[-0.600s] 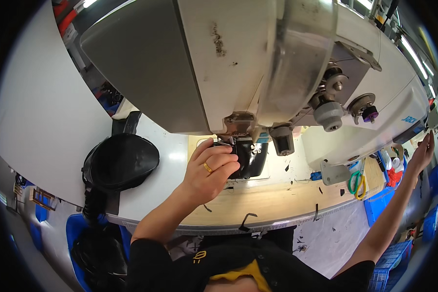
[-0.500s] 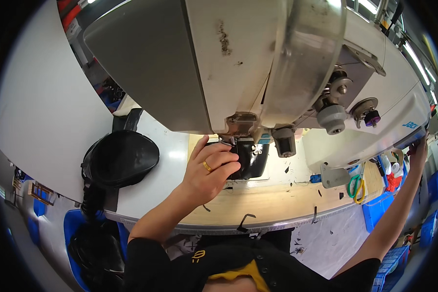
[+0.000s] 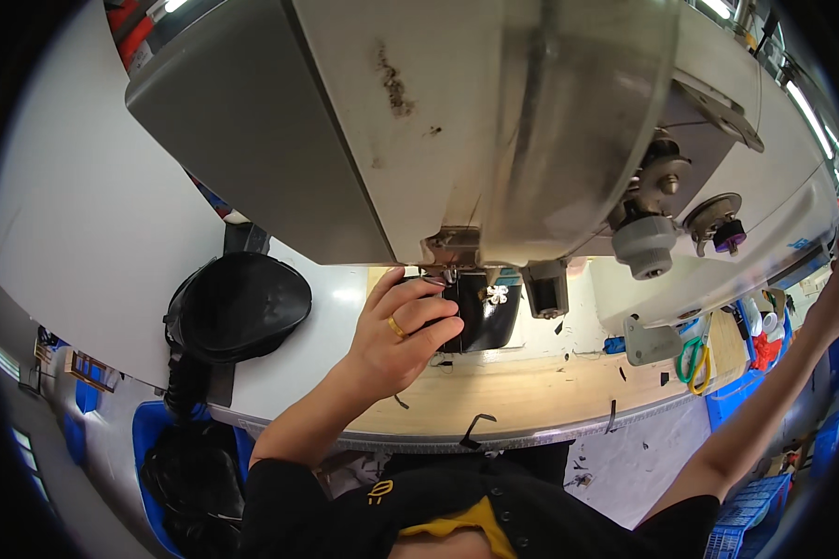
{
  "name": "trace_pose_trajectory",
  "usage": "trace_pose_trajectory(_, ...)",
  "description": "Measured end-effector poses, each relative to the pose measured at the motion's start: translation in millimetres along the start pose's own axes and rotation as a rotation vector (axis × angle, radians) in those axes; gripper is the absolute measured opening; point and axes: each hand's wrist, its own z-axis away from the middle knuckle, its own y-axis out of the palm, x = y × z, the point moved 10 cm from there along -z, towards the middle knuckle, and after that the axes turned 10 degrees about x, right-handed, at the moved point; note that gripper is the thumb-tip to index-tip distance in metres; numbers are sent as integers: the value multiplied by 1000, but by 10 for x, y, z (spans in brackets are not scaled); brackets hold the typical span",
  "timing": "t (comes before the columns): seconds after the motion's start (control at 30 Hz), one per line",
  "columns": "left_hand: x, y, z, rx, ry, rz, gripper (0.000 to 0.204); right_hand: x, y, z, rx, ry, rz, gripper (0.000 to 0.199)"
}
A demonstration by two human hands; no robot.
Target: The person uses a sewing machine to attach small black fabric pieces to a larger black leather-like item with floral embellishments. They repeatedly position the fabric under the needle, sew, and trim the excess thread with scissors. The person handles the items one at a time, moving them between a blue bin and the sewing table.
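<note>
Pinched between our left hand's [image 3: 403, 337] fingers [image 3: 429, 321]: the near edge of a black workpiece [image 3: 480, 317], held flat on the machine bed just below the presser foot [image 3: 449, 273]. Fingers are curled together on the material, and a gold ring [image 3: 396, 328] shows on one of them.

Item, black workpiece: glossy, dark, with a small white ornament [image 3: 497, 294] on its upper face. It lies directly under the sewing machine head [image 3: 457, 130], touching the foot area. Its long axis seems to run away from us, toward the back of the table; the far end is hidden by the machine, so we cannot say how far it extends.

Progress, as we judge it: the piece is placed at the needle and steadied; whether any seam is laid we cannot tell, as no stitching shows. Sewing appears to be what is left.

Item, our right hand [image 3: 825, 312]: stretched far to the right, up by the end of the machine; its fingers are cut off at the picture's rim, so we cannot tell how they stand.

Item, wooden table edge [image 3: 531, 396]: scattered with dark offcuts. Green-handled scissors [image 3: 690, 359] lie to the right. A heap of black material [image 3: 238, 303] sits to the left, well apart from the workpiece.
</note>
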Motion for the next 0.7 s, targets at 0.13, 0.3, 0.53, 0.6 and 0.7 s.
trace_pose_trajectory(0.13,-39,18,-37,-48,16,-29,42,1656,683,1617,398,-427,-261,25)
trace_pose_trajectory(0.3,-61,-73,-39,-84,-39,-88,37,2543,1825,2842,926,-502,-427,51)
trace_pose_trajectory(0.53,-42,-76,-24,-138,-68,-78,33,2673,2090,2907,826,-546,-538,44)
trace_pose_trajectory(0.6,-52,-102,-34,-135,-76,-55,33,2700,2056,2823,794,-546,-565,39)
trace_pose_trajectory(0.7,-76,-106,-45,-121,-61,-81,32,2722,2026,2776,746,-593,-556,35)
